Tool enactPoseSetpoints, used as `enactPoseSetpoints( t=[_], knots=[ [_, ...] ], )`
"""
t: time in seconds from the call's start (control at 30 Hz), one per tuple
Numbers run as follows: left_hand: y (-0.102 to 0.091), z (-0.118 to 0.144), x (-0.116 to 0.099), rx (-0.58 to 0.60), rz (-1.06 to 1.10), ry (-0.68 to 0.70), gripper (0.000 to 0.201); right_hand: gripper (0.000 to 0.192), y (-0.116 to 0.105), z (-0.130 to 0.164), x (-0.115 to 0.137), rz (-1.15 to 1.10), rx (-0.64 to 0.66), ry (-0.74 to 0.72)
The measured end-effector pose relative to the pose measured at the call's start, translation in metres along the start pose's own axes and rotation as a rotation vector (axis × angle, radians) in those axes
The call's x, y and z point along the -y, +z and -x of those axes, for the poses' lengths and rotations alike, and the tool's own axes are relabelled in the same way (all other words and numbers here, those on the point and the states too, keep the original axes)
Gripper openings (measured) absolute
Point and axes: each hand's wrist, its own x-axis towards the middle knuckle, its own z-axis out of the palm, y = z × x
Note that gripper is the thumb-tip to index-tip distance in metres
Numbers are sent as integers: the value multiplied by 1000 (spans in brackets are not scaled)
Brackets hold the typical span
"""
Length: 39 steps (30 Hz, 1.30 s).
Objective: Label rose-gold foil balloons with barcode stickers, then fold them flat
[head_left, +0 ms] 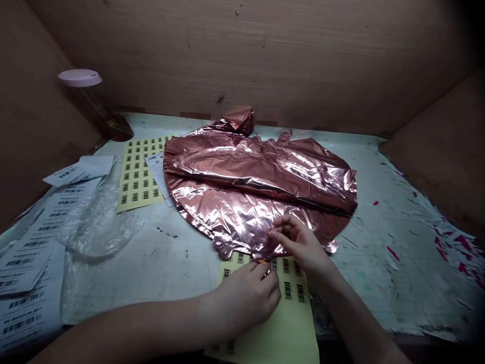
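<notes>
A large rose-gold foil balloon [235, 202], flat and creased, lies spread with rounded tabs along its rim. My left hand [246, 296] is closed at the balloon's lower edge, fingers curled round its narrow end. A small orange and purple bit shows at those fingertips; what it is, I cannot make out. Just above and to the right, my right hand [297, 240] pinches the foil near the same edge between thumb and fingers. Beneath my left hand lies a yellow sheet of barcode stickers [284, 323], partly covered by the hand and the balloon.
Another yellow barcode sheet [132, 177] and a small printed card [156, 169] lie left of the balloon. Further left are white label sheets [56, 217] and crumpled clear plastic [102, 222]. A lidded clear container [94, 106] leans in the corner. Pink and white scraps [454, 247] litter the right.
</notes>
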Motion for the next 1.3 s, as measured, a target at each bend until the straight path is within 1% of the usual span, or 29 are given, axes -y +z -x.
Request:
enactPoseSetpoints(
  t=[0.07,0.17,0.23,0.33,0.4,0.43,0.47,0.53,0.57,0.6,0.63,0.7,0.73,0.83,0.9,0.97,1.03,1.07,1.1,1.13,1.2,1.23,1.27,1.3],
  knots=[
    [9,-1,-1,-93,-40,-4,15,41,4,0,-5,-11,-4,-4],
    [11,-1,2,-198,-72,-15,15,42,9,-1,-10,-1,-26,-18],
    [9,-1,2,-224,-88,-12,14,42,11,-1,-11,20,-37,-26],
    [4,-3,2,-231,-97,-8,14,42,14,-1,-13,58,-55,-32],
    [1,-4,3,-211,-91,-51,10,40,15,0,-15,99,-73,-57],
    [-1,-4,3,-190,-93,-107,7,38,16,0,-17,131,-84,-76],
    [-2,-4,5,-164,-98,-179,9,36,16,1,-19,170,-97,-98],
    [-3,-4,8,-114,-106,-322,32,32,17,2,-22,259,-127,-147],
    [-3,-3,10,-100,-106,-362,43,29,18,3,-23,308,-144,-172],
    [-2,-2,12,-93,-99,-375,49,25,20,3,-24,365,-160,-197],
    [0,-2,13,-86,-84,-368,52,20,21,3,-24,431,-173,-225],
    [6,-1,16,-60,-55,-339,48,13,23,1,-25,588,-194,-306],
    [8,0,16,-39,-44,-327,46,12,23,-1,-25,675,-221,-358],
    [12,0,17,34,-3,-324,44,24,14,0,-20,897,-380,-485],
    [10,-3,21,71,58,-334,49,28,4,12,-10,969,-470,-515],
    [0,-11,34,136,154,-318,52,21,-2,36,4,967,-486,-547],
    [-17,-26,59,245,288,-329,47,7,1,66,16,907,-458,-590],
    [-27,-36,75,319,374,-382,40,2,6,81,19,864,-415,-603],
    [-38,-47,93,362,477,-463,38,4,14,94,19,817,-336,-605],
    [-49,-60,111,372,607,-513,37,7,23,105,18,770,-233,-593],
    [-69,-85,145,506,911,-542,29,11,41,121,9,687,-10,-550],
    [-76,-96,158,547,1006,-581,28,13,48,126,4,657,69,-534],
    [-82,-106,166,586,1060,-601,30,14,53,129,-1,639,88,-530],
    [-86,-114,170,625,1076,-609,32,13,54,131,-4,634,47,-559]
  ],
)
